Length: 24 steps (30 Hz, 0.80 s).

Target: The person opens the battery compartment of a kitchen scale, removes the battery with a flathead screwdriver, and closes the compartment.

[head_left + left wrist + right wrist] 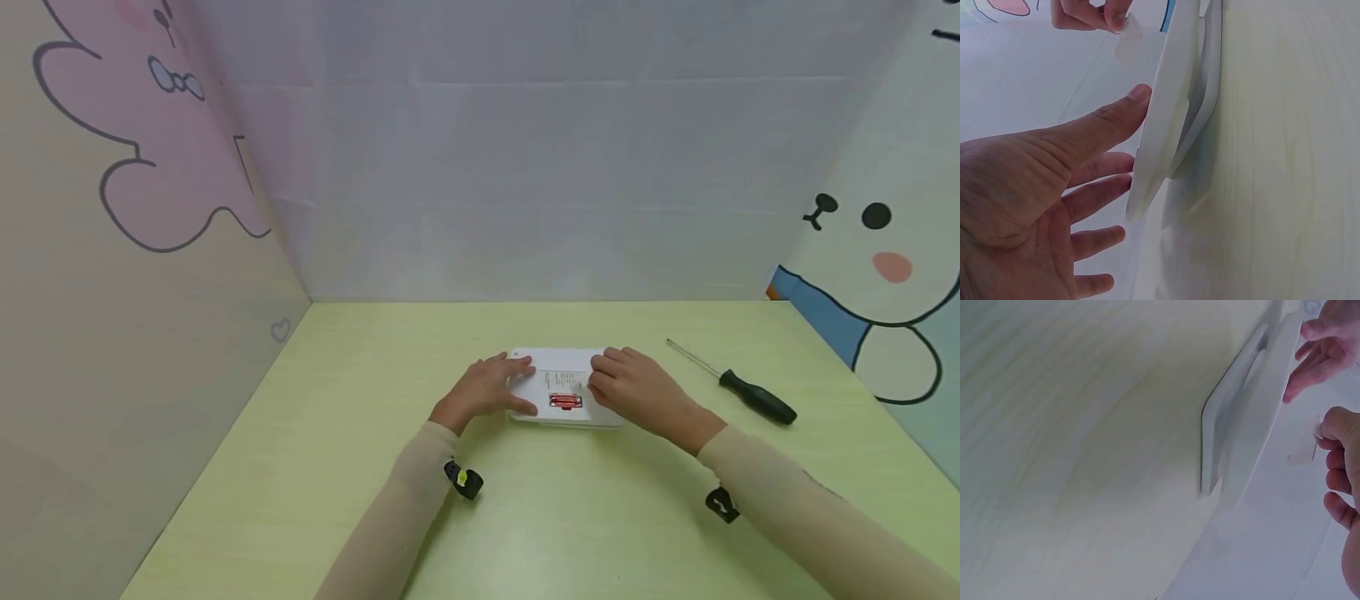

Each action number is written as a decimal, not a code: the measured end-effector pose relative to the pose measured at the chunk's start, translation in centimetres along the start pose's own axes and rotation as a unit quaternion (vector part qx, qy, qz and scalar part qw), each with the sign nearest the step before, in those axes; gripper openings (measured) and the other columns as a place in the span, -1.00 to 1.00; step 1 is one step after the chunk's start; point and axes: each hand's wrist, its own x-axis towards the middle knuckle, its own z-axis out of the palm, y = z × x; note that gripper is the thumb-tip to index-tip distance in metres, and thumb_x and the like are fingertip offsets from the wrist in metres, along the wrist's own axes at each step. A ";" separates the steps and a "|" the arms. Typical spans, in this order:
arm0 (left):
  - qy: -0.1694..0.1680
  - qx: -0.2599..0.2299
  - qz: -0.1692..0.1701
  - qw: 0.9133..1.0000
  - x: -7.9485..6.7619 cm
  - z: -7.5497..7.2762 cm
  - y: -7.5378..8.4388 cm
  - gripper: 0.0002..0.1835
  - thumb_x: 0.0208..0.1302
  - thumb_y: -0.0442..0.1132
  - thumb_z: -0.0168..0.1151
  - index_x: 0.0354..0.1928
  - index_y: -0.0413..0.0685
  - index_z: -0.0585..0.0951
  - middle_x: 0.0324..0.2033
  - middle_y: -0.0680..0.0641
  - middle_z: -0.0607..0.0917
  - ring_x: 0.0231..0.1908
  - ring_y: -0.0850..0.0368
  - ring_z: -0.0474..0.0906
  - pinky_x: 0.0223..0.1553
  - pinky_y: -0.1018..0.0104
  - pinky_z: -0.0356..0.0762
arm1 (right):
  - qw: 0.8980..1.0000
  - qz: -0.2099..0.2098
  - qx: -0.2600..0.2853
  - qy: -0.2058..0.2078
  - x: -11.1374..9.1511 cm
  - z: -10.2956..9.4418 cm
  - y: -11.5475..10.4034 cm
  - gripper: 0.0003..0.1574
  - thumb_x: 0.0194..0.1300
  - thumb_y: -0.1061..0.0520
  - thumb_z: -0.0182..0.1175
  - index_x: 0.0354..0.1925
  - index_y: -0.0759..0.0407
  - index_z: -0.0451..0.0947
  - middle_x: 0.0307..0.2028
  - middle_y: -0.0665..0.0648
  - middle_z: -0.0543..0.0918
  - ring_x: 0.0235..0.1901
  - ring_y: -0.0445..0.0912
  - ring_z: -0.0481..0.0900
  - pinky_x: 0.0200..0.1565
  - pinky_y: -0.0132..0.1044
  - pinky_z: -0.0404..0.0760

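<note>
A flat white battery-powered device (538, 382) lies on the table with its printed back upward. Red batteries (566, 402) sit in an open slot in that back. At its left side, the left hand (491, 387) rests thumb and fingertips on the device, fingers spread and mostly straight. Over the right part, the right hand (633, 387) pinches a small, thin whitish battery cover (1127, 42) between thumb and curled fingers. In the right wrist view the cover (1305, 445) is held apart from the device's back. Both wrist views show the device (1163, 119) edge-on.
A screwdriver (757, 398) with a dark handle lies right of the device, its tip pointing to the far left. The pale yellow-green table (360, 400) meets a white back wall (480, 192). Side panels with cartoon drawings stand left and right.
</note>
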 end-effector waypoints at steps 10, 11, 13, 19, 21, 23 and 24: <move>0.000 -0.007 -0.001 1.000 0.0 0.1 0.1 -0.19 0.04 0.07 0.49 0.37 0.18 0.43 0.44 0.20 0.29 0.53 0.04 -0.02 0.52 -0.06 -0.16 | 1.000 0.020 0.005 0.001 -6.1 -0.4 4.1 -0.78 -0.10 0.27 0.49 -0.51 0.21 0.59 -0.52 0.06 0.45 -0.49 -0.09 0.33 -0.48 -0.27 0.40; -0.001 -0.008 -0.001 1.000 0.0 0.1 0.0 -0.19 0.04 0.07 0.49 0.37 0.18 0.43 0.44 0.20 0.29 0.53 0.04 -0.02 0.52 -0.06 -0.16 | 1.000 0.019 0.005 -0.003 -6.6 -0.4 4.2 -0.77 -0.11 0.27 0.50 -0.52 0.20 0.59 -0.52 0.06 0.44 -0.50 -0.10 0.32 -0.49 -0.27 0.40; -0.001 -0.010 -0.001 1.000 0.0 0.1 0.0 -0.19 0.04 0.07 0.49 0.37 0.18 0.43 0.44 0.20 0.29 0.53 0.04 -0.02 0.52 -0.07 -0.17 | 1.000 0.018 0.005 -0.012 -7.4 -0.4 4.4 -0.76 -0.13 0.26 0.51 -0.53 0.19 0.58 -0.53 0.04 0.43 -0.51 -0.12 0.31 -0.51 -0.28 0.39; -0.002 -0.007 0.000 1.000 0.1 0.1 -0.1 -0.19 0.04 0.07 0.49 0.37 0.20 0.43 0.44 0.20 0.29 0.53 0.03 -0.02 0.51 -0.07 -0.17 | 0.999 0.020 0.020 -0.035 -9.2 -0.1 4.6 -0.77 0.23 0.18 0.32 -0.54 0.14 0.55 -0.54 0.00 0.40 -0.52 -0.16 0.26 -0.52 -0.32 0.38; -0.003 -0.008 0.000 1.000 0.0 0.0 -0.1 -0.19 0.04 0.07 0.49 0.38 0.20 0.43 0.44 0.20 0.29 0.53 0.03 -0.02 0.51 -0.08 -0.17 | 0.998 0.024 0.023 -0.045 -9.4 -0.2 4.5 -0.79 0.09 0.22 0.42 -0.54 0.12 0.55 -0.54 -0.02 0.40 -0.52 -0.18 0.26 -0.52 -0.33 0.37; -0.004 -0.007 -0.001 1.000 0.0 0.0 0.0 -0.19 0.04 0.07 0.49 0.38 0.20 0.42 0.44 0.20 0.29 0.53 0.03 -0.02 0.51 -0.07 -0.17 | 0.998 0.024 0.027 -0.048 -9.5 -0.3 4.4 -0.73 -0.13 0.25 0.51 -0.54 0.11 0.55 -0.54 -0.03 0.39 -0.52 -0.19 0.25 -0.53 -0.33 0.36; -0.004 -0.007 0.000 1.000 0.0 0.0 0.0 -0.19 0.04 0.07 0.49 0.38 0.20 0.43 0.44 0.20 0.29 0.53 0.03 -0.02 0.51 -0.08 -0.17 | 0.998 0.025 0.028 -0.050 -9.5 -0.3 4.3 -0.72 -0.14 0.25 0.52 -0.55 0.10 0.55 -0.54 -0.04 0.39 -0.53 -0.19 0.25 -0.53 -0.34 0.35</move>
